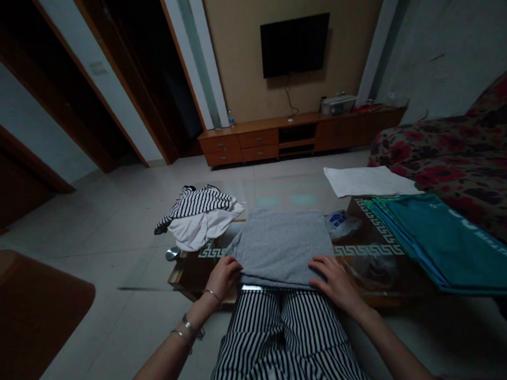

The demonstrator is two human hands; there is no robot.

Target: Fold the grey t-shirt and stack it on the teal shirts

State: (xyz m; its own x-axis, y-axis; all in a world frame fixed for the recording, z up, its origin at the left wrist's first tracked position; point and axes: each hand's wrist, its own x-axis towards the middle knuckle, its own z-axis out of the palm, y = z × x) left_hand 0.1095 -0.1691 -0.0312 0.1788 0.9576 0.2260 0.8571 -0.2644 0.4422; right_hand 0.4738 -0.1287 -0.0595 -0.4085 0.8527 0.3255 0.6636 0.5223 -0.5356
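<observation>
A grey folded garment (289,242) lies spread in a near rectangle over the glass-topped coffee table (179,274), its near edge just above my striped trousers. My left hand (224,278), with bracelets on the wrist, pinches the garment's near left corner, which is pulled slightly outward. At the near right corner rests my right hand (334,281), fingers stretched out on the cloth. Left of the garment sits a loose heap made up of a black-and-white striped garment (200,201) and a white garment (199,228).
On the right are folded teal fabric (461,245) and a white cloth (370,180), beside a floral sofa (462,135). Plastic bags (343,224) lie on the table. A wooden chair or stool part (36,309) stands left. Beyond are a TV cabinet (259,143) and a wall television (296,45).
</observation>
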